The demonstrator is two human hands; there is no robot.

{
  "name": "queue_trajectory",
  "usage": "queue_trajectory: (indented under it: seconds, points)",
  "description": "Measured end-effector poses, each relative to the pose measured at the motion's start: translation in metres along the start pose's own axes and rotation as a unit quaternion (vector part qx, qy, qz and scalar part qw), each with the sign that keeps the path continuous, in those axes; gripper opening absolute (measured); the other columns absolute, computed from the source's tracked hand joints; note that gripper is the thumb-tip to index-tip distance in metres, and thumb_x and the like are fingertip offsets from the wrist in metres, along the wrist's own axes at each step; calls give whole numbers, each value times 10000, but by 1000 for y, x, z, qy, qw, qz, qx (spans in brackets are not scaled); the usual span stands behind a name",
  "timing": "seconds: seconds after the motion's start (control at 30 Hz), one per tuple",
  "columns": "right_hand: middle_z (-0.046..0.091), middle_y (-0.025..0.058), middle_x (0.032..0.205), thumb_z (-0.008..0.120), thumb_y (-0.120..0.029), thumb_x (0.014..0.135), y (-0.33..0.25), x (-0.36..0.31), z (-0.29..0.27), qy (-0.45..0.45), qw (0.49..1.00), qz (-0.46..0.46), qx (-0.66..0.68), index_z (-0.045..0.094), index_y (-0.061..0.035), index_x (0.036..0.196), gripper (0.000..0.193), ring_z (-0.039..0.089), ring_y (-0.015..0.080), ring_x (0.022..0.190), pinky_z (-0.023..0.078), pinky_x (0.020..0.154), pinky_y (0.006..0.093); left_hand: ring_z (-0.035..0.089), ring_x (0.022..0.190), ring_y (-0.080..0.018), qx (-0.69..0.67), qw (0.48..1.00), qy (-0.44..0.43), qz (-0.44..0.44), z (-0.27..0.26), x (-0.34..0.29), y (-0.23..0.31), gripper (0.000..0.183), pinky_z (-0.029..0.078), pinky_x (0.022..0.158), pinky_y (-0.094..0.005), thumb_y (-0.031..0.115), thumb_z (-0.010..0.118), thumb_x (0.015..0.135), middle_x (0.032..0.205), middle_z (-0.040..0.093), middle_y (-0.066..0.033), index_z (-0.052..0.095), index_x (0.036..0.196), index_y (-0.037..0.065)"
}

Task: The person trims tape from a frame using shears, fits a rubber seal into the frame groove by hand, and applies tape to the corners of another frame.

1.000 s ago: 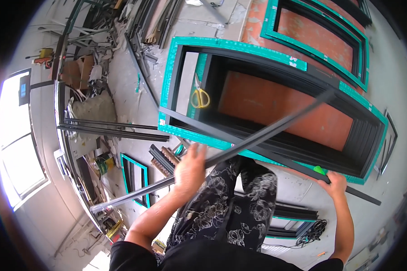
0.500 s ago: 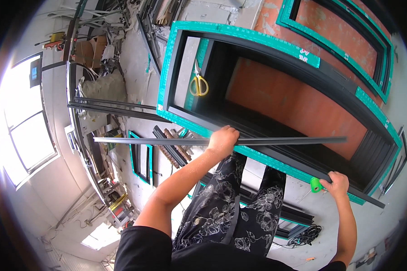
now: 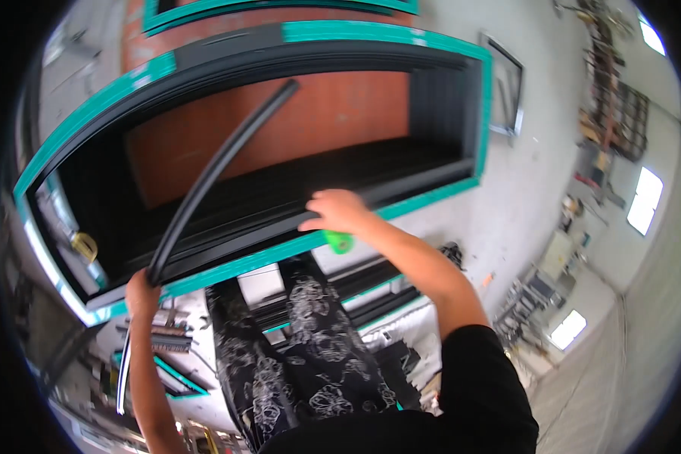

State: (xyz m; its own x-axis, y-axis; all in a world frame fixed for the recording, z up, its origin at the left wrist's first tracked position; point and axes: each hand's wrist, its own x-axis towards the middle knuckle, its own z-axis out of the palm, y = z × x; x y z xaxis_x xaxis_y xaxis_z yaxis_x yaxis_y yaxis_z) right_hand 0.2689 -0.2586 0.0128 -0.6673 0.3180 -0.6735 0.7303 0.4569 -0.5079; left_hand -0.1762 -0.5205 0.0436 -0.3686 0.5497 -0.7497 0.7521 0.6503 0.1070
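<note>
My left hand (image 3: 141, 295) is closed around a long, thin black strip (image 3: 204, 181) beside the near left corner of a large frame. The strip slants up over the opening, and a pale thin end hangs below my hand. The frame is dark, with green protective film (image 3: 386, 32) on its edges. Over its near rail (image 3: 234, 240) my right hand (image 3: 337, 212) reaches with thumb and fingers apart, slightly blurred. Just under that hand shows a bright green roll (image 3: 339, 242); whether they touch I cannot tell. Yellow-handled scissors (image 3: 85, 247) lie inside the left end.
Another green-edged frame (image 3: 280, 9) lies beyond the large one. A small frame (image 3: 505, 87) leans at the right. Dark profiles (image 3: 371, 291) lie on the floor near my legs, with a small green-edged frame (image 3: 175, 378) at lower left. Clutter (image 3: 537, 295) lines the right wall.
My view has swung to the right. The strip in my left hand has turned from nearly level to steeply slanted. My right hand has moved along the rail, its fingers now apart.
</note>
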Motion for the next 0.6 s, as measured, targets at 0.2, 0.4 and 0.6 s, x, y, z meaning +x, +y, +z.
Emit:
queue_trajectory:
  seconds: [0.2,0.4,0.6]
  points:
    - [652,112,867,673,-637,757,31,-19,13,-18,998,32,56,701,-55,778,583,633,349,920,517,776,458,630,936,-417,46,996,14,73,17,25,11,421,511,840,-465,81,701,654,976,676,-212,668,1072,40]
    - [673,177,910,553,-490,908,34,-3,22,-93,987,5,129,731,-63,869,464,642,366,920,507,835,463,633,911,-408,97,992,-10,79,16,20,-9,375,514,828,-459,74,694,657,941,677,-204,682,1031,48]
    - [680,185,1000,584,-347,931,84,-14,-16,-300,942,112,103,692,-72,1034,313,660,328,934,511,847,431,634,969,-371,110,990,-57,69,3,22,29,375,518,863,-432,47,711,662,1023,679,-179,698,1035,79]
